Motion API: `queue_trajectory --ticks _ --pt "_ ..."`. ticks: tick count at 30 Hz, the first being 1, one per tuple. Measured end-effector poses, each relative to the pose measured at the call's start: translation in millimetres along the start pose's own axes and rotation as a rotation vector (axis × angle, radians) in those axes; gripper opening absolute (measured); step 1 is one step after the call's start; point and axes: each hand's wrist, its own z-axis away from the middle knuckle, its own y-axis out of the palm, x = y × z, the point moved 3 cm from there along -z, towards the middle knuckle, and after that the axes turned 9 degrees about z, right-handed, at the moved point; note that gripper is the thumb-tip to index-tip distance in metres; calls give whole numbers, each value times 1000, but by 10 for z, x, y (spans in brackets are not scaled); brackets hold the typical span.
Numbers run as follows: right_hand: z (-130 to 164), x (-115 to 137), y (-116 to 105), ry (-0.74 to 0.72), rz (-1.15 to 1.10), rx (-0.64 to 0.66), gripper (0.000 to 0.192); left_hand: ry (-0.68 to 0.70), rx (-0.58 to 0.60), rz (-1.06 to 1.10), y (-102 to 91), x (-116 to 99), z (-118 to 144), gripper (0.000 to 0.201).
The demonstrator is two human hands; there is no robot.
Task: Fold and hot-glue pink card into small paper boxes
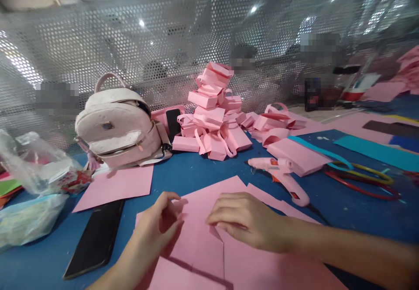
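The right hand (247,220) bends over the folded pink paper (198,244) at lower centre, probably to keep it flat; whether it pinches, I cannot tell. The left hand (155,224), thumb and fingers parted, apparently steadies it. The hot-glue gun (284,178), right of centre, lies handily near.

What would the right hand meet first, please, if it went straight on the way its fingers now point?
Probably the left hand, facing it across the pink paper that the right hand seems to touch; how high each hand sits is hard to judge.
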Motion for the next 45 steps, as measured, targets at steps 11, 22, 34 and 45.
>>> queue_trajectory --ticks 11,22,34,45 --pt "-48 57 129 3 175 252 53 470 110 -144 51 18 63 14" --pt "-2 3 -13 74 52 -64 25 609 288 -313 15 -26 127 31" --pt "66 45 80 -242 349 20 15 779 395 -466 -66 -60 98 43" --pt "41 39 60 -233 287 68 22 835 414 -593 -87 -103 110 48"
